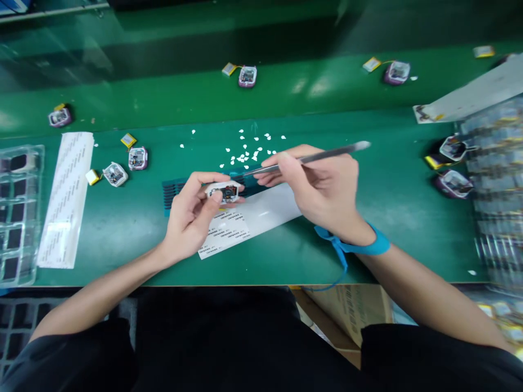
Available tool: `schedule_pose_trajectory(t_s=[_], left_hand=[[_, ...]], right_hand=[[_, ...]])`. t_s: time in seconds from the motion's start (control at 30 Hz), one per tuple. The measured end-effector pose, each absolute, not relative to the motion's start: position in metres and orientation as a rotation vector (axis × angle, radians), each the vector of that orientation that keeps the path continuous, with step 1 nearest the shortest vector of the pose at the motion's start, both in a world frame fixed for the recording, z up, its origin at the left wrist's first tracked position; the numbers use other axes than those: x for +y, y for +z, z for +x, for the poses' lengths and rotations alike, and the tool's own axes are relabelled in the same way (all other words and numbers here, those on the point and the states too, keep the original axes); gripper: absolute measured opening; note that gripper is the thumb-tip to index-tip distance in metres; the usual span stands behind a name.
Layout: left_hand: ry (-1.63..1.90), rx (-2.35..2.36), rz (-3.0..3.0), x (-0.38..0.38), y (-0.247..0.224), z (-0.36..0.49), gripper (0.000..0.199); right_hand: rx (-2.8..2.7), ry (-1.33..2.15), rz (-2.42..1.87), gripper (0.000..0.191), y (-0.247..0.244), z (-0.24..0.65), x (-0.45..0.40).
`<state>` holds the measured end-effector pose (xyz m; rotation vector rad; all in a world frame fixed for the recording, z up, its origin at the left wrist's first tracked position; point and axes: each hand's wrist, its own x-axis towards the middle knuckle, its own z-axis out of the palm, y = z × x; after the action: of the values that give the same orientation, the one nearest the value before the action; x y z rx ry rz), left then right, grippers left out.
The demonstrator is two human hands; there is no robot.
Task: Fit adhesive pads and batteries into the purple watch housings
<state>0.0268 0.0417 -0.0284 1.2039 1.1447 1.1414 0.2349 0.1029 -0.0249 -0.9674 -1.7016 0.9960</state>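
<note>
My left hand (193, 216) grips a small white device housing (223, 191) whose open face shows a circuit board and wires. In my right hand (321, 188) is a pair of metal tweezers (333, 153), its tips pointing left, close to the housing's upper edge. Whether the tips touch the housing I cannot tell. Beneath both hands lies a white sheet with printed lettering (223, 235), partly over a dark teal slotted mat (171, 197). Beyond them, small white teardrop-shaped pieces (245, 155) are scattered on the green bench. A blue wrist strap (370, 242) circles my right wrist.
More open housings with batteries lie at left (115, 174), on the back ledge (247, 77) and at right (453, 183). A clear tray (35, 218) and a printed strip (65, 201) occupy the left side. Stacked trays (500, 207) stand at right; a cardboard box (355, 316) is below the bench edge.
</note>
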Motion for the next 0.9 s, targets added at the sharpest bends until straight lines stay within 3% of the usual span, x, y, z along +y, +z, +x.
schedule_pose_trajectory(t_s=[0.27, 0.47, 0.9], left_hand=[[0.889, 1.359, 1.809, 0.055, -0.040, 0.015, 0.022], [0.826, 1.354, 2.020, 0.058, -0.048, 0.017, 0.025], [0.804, 1.392, 2.122, 0.062, -0.053, 0.027, 0.021]], right_hand=[[-1.738, 1.199, -1.081, 0.046, -0.048, 0.234, 0.126], [-1.730, 1.258, -1.073, 0.043, -0.053, 0.232, 0.126], [-2.193, 0.619, -0.827, 0.023, -0.056, 0.235, 0.121]])
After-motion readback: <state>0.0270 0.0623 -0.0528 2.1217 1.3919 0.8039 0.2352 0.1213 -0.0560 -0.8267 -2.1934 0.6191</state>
